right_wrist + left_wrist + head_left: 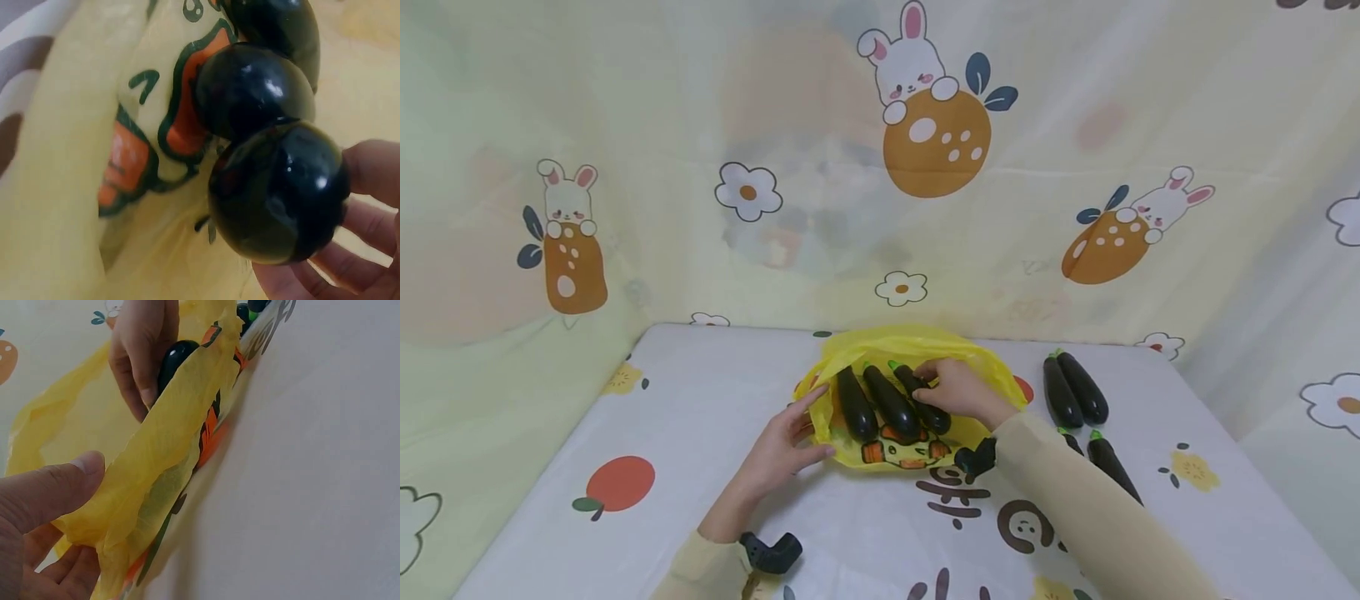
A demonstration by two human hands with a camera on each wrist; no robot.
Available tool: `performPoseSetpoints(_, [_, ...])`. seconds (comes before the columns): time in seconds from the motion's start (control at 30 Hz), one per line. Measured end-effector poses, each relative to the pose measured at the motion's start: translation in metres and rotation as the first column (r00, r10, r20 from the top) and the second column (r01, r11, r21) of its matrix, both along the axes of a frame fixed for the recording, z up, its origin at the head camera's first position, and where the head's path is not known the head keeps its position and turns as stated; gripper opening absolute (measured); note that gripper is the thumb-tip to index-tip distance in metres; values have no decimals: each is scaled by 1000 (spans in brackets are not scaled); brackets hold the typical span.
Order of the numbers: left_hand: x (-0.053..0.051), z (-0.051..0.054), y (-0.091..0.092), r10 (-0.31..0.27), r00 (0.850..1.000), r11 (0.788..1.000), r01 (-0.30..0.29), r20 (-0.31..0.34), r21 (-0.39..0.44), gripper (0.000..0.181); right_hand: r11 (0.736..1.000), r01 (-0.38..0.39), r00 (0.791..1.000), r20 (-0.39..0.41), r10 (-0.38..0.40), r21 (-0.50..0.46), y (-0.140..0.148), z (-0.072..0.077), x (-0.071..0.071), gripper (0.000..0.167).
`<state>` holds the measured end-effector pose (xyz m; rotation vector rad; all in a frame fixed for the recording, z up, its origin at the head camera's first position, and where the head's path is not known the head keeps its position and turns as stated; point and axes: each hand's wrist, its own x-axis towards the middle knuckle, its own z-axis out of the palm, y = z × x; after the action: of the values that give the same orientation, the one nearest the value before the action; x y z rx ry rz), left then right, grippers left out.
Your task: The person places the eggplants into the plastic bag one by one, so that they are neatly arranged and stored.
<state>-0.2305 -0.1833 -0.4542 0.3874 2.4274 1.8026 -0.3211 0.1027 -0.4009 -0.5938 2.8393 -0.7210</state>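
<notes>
In the yellow plastic bag [985, 367] lie three dark eggplants side by side, the left one [856, 407] and the middle one [891, 404] untouched. My right hand [958, 390] grips the rightmost eggplant [936, 418]; the right wrist view shows fingers around that eggplant [278, 194], its rounded end facing the camera. At the bag's left side, my left hand [782, 446] holds its edge. In the left wrist view, the thumb of this left hand [47, 519] lies against the yellow film [134, 500], with curled fingers partly behind it.
Right of the bag, two eggplants [1062, 392] lie together; two more [1111, 462] are nearer, partly hidden by my right sleeve [1090, 508]. A patterned white cloth [700, 417] covers the table. A printed curtain [812, 108] hangs behind.
</notes>
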Motion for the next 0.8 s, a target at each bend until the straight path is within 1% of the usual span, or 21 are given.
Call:
performPoseSetpoints(0.13, [0, 0, 1, -2, 1000, 1000, 2, -14, -1, 86, 998, 64, 998, 11, -64, 23, -8, -5, 0, 41])
performPoseSetpoints(0.27, [-1, 0, 1, -6, 1000, 1000, 6, -22, 1, 86, 995, 98, 995, 14, -99, 32, -17, -9, 0, 42])
performPoseSetpoints(0.4, [-2, 0, 1, -12, 1000, 1000, 12, -14, 8, 86, 990, 140, 990, 25, -140, 14, -24, -11, 1, 43])
performPoseSetpoints(0.53, [-2, 0, 1, -18, 1000, 1000, 18, -24, 6, 85, 982, 186, 982, 29, -187, 9, -28, -12, 4, 45])
performPoseSetpoints(0.67, [-1, -1, 1, -23, 999, 1000, 23, -36, -3, 85, 981, 194, 980, 46, -194, 4, -28, -13, 6, 47])
performPoseSetpoints(0.8, [-1, -3, -1, -12, 1000, 1000, 12, -21, -7, 86, 985, 172, 984, 41, -171, -12, -26, -12, 9, 46])
